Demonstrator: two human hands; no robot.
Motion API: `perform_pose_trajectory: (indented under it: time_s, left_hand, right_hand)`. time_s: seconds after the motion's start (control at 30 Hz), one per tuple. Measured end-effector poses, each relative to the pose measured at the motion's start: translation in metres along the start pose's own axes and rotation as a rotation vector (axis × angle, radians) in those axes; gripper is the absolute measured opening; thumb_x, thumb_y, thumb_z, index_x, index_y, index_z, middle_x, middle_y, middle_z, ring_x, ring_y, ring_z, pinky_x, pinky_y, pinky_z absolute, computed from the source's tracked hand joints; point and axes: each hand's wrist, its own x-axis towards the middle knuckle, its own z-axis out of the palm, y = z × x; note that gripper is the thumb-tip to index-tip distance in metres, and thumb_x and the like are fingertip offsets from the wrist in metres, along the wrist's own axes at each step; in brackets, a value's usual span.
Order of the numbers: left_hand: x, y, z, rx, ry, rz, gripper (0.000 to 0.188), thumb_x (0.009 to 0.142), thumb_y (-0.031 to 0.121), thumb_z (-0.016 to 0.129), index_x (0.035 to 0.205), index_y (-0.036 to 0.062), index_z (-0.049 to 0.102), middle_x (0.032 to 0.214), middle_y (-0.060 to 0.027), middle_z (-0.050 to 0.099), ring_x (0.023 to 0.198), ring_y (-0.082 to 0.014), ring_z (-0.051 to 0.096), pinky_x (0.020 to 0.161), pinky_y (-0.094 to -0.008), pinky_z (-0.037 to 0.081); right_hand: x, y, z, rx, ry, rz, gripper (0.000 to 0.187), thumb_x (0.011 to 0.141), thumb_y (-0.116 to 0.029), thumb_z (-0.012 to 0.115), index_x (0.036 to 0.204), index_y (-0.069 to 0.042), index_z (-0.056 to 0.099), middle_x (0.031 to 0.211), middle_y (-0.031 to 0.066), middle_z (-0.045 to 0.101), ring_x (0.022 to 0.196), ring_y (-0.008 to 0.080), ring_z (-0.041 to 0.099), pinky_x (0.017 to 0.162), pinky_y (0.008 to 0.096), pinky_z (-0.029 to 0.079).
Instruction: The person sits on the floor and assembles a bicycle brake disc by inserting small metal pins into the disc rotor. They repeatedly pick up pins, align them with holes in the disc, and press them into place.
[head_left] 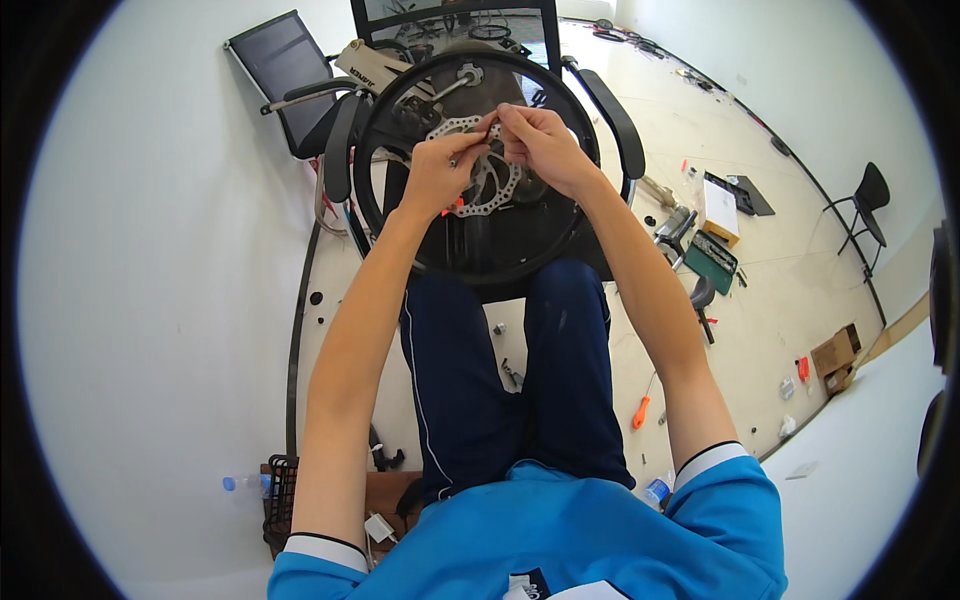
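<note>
My left hand (438,172) and my right hand (545,145) meet over a silver brake disc (512,188) with holes round its edge. Between the fingertips of both hands is a small, thin dark piece (492,130), too small to name. The fingers of each hand are pinched on it. Beneath them, a black wheel (480,278) lies flat on a black office chair in front of my knees, the disc near its middle. Part of the disc is hidden by my fingers. A cream bicycle frame part (372,66) lies at the wheel's far left.
Armrests (612,118) flank the wheel. On the floor to the right are an open green tool case (710,262), a white-and-yellow box (720,214), a bicycle saddle (703,292) and an orange-handled screwdriver (640,412). Another office chair (282,75) stands far left, beside the wall.
</note>
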Motion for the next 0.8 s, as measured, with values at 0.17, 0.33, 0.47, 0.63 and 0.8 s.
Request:
perform_pose_trajectory:
  time_s: [0.17, 0.33, 0.47, 0.63, 0.8]
  left_hand:
    - [0.005, 0.010, -0.007, 0.167, -0.051, 0.020, 0.016, 0.085, 0.005, 0.071, 0.100, 0.0013, 0.074, 0.084, -0.0159, 0.073, 0.070, -0.0253, 0.071, 0.064, -0.0305, 0.054]
    - [0.000, 0.006, -0.008, 0.132, 0.041, -0.013, 0.016, 0.084, 0.007, 0.075, 0.098, -0.0008, 0.074, 0.080, -0.0136, 0.073, 0.069, -0.0155, 0.070, 0.064, -0.0263, 0.053]
    - [0.003, 0.011, -0.004, 0.052, 0.055, -0.049, 0.016, 0.082, 0.009, 0.076, 0.095, -0.0007, 0.074, 0.075, -0.0152, 0.071, 0.062, -0.0192, 0.069, 0.060, -0.0282, 0.052]
    - [-0.006, 0.004, -0.010, 0.033, 0.086, -0.155, 0.014, 0.085, 0.006, 0.075, 0.096, -0.0019, 0.076, 0.080, -0.0081, 0.076, 0.069, -0.0083, 0.070, 0.064, -0.0219, 0.053]
    - [-0.007, 0.012, -0.006, 0.072, 0.102, -0.139, 0.015, 0.085, 0.009, 0.076, 0.096, -0.0003, 0.076, 0.078, -0.0061, 0.075, 0.066, -0.0068, 0.067, 0.062, -0.0221, 0.051]
  right_hand:
    - [0.017, -0.001, 0.003, -0.122, -0.015, 0.101, 0.045, 0.105, -0.042, 0.051, 0.082, -0.005, 0.060, 0.064, -0.0071, 0.039, 0.058, 0.0054, 0.031, 0.056, 0.0218, 0.031]
    - [0.011, -0.011, 0.020, -0.094, 0.091, 0.041, 0.033, 0.102, -0.030, 0.054, 0.083, -0.005, 0.063, 0.064, -0.0076, 0.042, 0.057, 0.0045, 0.033, 0.053, 0.0224, 0.029]
    - [0.007, 0.012, -0.006, -0.498, 0.255, -0.045, 0.015, 0.087, -0.015, 0.063, 0.091, -0.001, 0.068, 0.061, -0.0019, 0.049, 0.057, 0.0077, 0.043, 0.055, 0.0250, 0.037]
    - [0.005, 0.042, 0.006, -0.990, 0.246, -0.260, 0.020, 0.078, -0.013, 0.071, 0.095, -0.002, 0.070, 0.073, 0.0162, 0.066, 0.072, 0.0344, 0.067, 0.066, 0.0430, 0.052]
    - [0.021, 0.070, 0.001, -1.170, 0.240, -0.341, 0.016, 0.085, -0.020, 0.068, 0.086, -0.004, 0.067, 0.076, 0.0196, 0.067, 0.077, 0.0406, 0.065, 0.069, 0.0498, 0.052]
